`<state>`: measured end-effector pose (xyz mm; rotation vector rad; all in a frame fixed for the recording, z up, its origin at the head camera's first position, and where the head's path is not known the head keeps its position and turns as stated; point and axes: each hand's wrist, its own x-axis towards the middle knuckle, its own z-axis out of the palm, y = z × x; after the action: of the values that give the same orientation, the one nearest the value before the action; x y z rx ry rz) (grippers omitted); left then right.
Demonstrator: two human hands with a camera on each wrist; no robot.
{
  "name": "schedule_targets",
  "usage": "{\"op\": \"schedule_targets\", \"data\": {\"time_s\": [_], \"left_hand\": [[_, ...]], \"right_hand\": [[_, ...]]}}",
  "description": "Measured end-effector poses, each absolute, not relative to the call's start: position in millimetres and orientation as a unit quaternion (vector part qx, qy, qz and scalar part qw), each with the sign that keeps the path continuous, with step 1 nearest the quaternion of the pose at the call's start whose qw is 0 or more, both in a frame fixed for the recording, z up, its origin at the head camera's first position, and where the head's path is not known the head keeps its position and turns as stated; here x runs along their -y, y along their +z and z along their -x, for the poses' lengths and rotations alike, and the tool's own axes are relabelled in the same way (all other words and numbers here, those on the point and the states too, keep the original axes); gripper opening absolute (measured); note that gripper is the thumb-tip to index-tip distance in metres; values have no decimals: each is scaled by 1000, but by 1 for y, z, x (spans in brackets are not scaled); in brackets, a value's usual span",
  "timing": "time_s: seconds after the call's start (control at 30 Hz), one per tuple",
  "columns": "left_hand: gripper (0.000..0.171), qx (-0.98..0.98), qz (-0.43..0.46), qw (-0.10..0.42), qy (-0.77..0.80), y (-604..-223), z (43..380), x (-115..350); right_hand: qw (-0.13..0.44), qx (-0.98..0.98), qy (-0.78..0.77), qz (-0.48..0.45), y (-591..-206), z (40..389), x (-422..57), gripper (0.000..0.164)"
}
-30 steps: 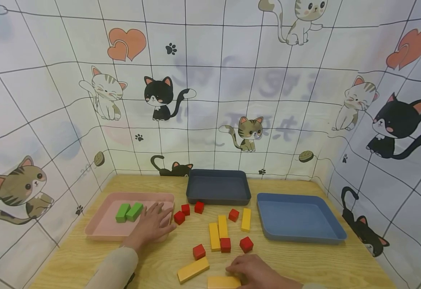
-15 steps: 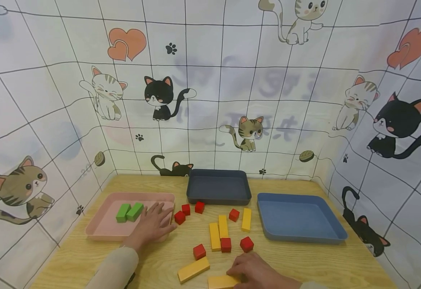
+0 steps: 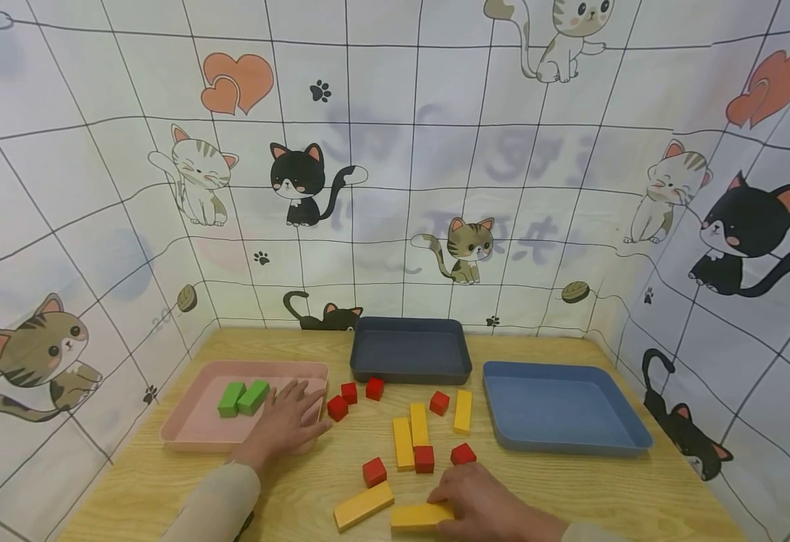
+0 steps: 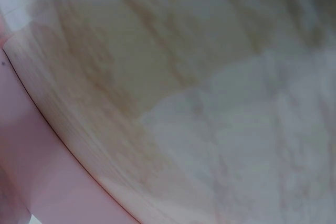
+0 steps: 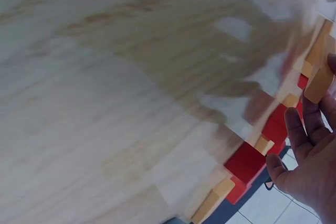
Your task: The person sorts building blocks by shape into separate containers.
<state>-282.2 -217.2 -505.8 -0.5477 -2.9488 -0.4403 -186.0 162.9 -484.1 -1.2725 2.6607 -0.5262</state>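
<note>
My left hand (image 3: 290,420) lies with spread fingers over the right rim of the pink tray (image 3: 188,433). Two green blocks (image 3: 253,397) sit in that tray, just left of the fingers. My right hand (image 3: 486,500) pinches the right end of a long yellow block (image 3: 417,517) near the front of the table. In the right wrist view the yellow block (image 5: 319,83) shows between thumb and fingers at the right edge. Part of a red cube (image 3: 463,454) is covered by the right hand. The left wrist view shows mostly tabletop and the pink tray's side (image 4: 58,166).
Another yellow block (image 3: 363,506) lies left of the held one. Several red cubes (image 3: 375,472) and yellow blocks (image 3: 402,444) are scattered mid-table. A dark grey tray (image 3: 410,379) stands at the back, a blue tray (image 3: 564,448) on the right. Cat-print cloth hangs around the table.
My right hand has moved slightly forward, away from me, bringing the yellow block along, and now overlaps the nearby red cube. The left hand has stayed in place.
</note>
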Motion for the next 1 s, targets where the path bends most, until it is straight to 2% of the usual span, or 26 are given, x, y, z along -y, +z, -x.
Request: {"op": "schedule_targets", "data": {"time_s": [0.2,0.47,0.63,0.8,1.0], "left_hand": [[71,971,180,48,-150,-505,283,217],[69,972,177,42,-146,-501,281,217],[70,973,174,40,-145,-501,280,218],[70,973,176,46,-142,-503,281,218],[70,971,182,52,-146,-505,281,218]], "right_hand": [[88,-894,-222,380,-468,185,-159,28],[-2,-906,-260,336,-452,196,-160,26],[-39,-909,-272,314,-447,206,-166,27],[-31,-913,-306,269,-443,217,-173,27],[-32,-925,-343,161,-441,231,-185,30]]}}
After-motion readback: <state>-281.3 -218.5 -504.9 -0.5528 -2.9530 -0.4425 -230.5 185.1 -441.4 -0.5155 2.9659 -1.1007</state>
